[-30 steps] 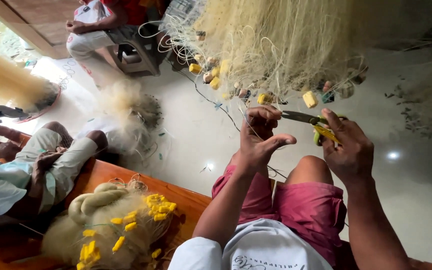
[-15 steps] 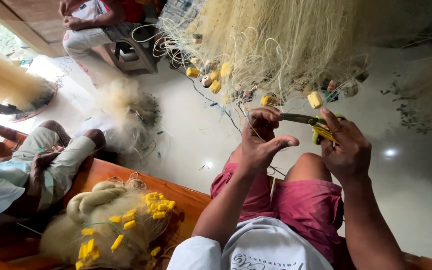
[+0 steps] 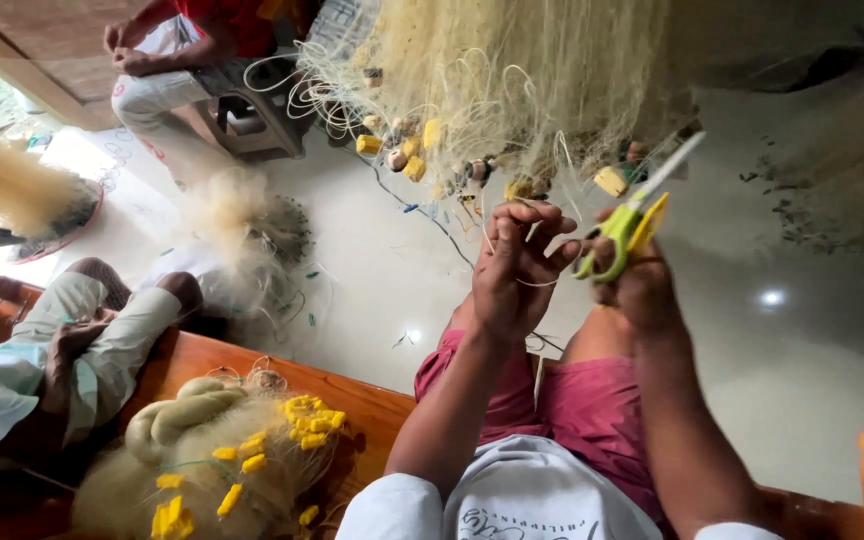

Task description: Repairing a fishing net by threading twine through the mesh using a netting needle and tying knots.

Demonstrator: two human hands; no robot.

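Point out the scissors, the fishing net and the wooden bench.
scissors (image 3: 620, 232), head view, on the yellow-green handle.
fishing net (image 3: 512, 70), head view, on the hanging pale mesh.
wooden bench (image 3: 214, 357), head view, on its bare top edge.

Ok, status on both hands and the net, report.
Left hand pinching a net line. Right hand gripping yellow-green scissors, blades up. Fishing net hangs just ahead; nothing blocking.

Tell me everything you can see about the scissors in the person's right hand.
The scissors have yellow-green plastic handle loops and pale metal blades. The right hand holds them by the handles, blades pointing up and away toward the hanging pale fishing net. The blades look shut or nearly so; blur hides the detail. They appear to touch only that hand, beside the left hand.
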